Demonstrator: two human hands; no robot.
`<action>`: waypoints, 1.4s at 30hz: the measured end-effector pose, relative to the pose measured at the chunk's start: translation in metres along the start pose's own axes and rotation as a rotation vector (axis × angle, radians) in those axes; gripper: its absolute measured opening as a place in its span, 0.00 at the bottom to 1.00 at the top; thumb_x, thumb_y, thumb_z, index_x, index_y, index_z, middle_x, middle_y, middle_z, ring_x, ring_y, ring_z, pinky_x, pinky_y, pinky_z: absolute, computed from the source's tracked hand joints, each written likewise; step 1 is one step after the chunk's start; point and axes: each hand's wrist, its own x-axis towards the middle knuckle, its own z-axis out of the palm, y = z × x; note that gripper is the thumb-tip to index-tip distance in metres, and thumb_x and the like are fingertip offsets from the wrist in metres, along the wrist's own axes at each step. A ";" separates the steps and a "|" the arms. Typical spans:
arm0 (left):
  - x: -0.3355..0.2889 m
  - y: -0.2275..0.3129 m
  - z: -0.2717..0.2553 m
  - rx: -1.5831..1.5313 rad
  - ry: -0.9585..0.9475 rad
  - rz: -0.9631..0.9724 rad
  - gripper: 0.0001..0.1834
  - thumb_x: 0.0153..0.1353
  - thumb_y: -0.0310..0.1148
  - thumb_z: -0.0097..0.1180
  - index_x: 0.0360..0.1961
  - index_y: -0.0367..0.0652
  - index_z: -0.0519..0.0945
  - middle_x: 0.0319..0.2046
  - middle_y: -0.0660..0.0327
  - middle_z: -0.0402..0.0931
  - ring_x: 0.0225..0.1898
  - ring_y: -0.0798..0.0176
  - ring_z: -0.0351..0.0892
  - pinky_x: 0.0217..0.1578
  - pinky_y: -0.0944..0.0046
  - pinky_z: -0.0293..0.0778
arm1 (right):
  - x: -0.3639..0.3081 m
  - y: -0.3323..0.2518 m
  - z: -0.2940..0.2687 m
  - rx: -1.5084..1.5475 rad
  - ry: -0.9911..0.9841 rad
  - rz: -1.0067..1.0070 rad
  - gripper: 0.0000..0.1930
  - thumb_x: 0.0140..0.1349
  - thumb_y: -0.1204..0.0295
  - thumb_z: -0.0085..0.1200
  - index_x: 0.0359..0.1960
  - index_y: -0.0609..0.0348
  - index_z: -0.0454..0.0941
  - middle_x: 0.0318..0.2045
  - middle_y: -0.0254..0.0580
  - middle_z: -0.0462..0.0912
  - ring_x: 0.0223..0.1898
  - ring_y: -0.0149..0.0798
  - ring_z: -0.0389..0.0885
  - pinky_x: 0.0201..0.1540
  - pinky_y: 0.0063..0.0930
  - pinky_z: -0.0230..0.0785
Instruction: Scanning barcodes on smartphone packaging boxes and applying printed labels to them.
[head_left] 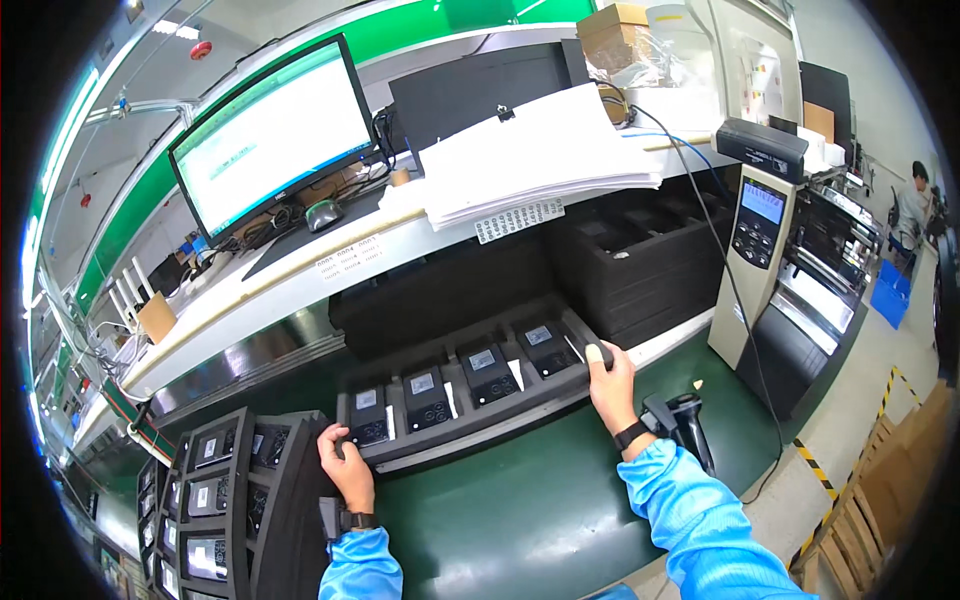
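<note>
A long black foam tray [440,437] lies across the far side of the green bench, holding a row of several flat black devices [488,372] with pale labels. Thin white strips stand beside them in their slots. My left hand [347,470] is closed around the tray's near left corner. At the right end, my right hand [611,387] grips the other corner, with a pale cover on one fingertip. A black handheld scanner [688,425] lies just beyond my right wrist.
More filled black foam trays [285,500] are stacked at left; others [640,275] rise behind. A label printer [755,265] stands at right, with a cable hanging before it. Above are a shelf with a monitor [275,140], a mouse [323,214] and a clipped paper stack [540,150]. Another person [912,205] is far right.
</note>
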 end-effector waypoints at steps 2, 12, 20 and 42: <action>-0.008 -0.008 0.009 0.041 0.118 -0.075 0.13 0.58 0.18 0.47 0.44 0.32 0.77 0.46 0.50 0.78 0.52 0.52 0.77 0.60 0.56 0.69 | -0.004 0.011 0.008 -0.316 0.249 -0.231 0.19 0.72 0.60 0.56 0.50 0.67 0.79 0.51 0.53 0.80 0.57 0.50 0.75 0.62 0.41 0.65; 0.008 -0.030 0.050 0.137 0.287 -0.030 0.12 0.64 0.24 0.47 0.47 0.30 0.75 0.41 0.45 0.77 0.46 0.44 0.77 0.54 0.51 0.71 | 0.027 0.025 0.049 -0.155 0.380 -0.179 0.20 0.76 0.59 0.47 0.53 0.65 0.76 0.47 0.61 0.83 0.51 0.61 0.80 0.55 0.46 0.70; 0.013 -0.041 0.055 0.079 0.257 -0.036 0.11 0.67 0.27 0.48 0.46 0.33 0.75 0.41 0.51 0.76 0.44 0.50 0.76 0.53 0.54 0.71 | 0.040 0.054 0.060 -0.152 0.458 -0.270 0.18 0.76 0.60 0.47 0.50 0.66 0.77 0.46 0.61 0.82 0.49 0.61 0.80 0.54 0.47 0.71; -0.205 0.179 -0.312 0.632 0.824 0.091 0.21 0.63 0.26 0.55 0.56 0.39 0.67 0.42 0.58 0.72 0.36 0.60 0.78 0.38 0.61 0.74 | 0.093 0.121 0.035 -0.183 0.348 -0.120 0.31 0.78 0.46 0.42 0.62 0.63 0.77 0.58 0.59 0.82 0.58 0.58 0.80 0.61 0.40 0.69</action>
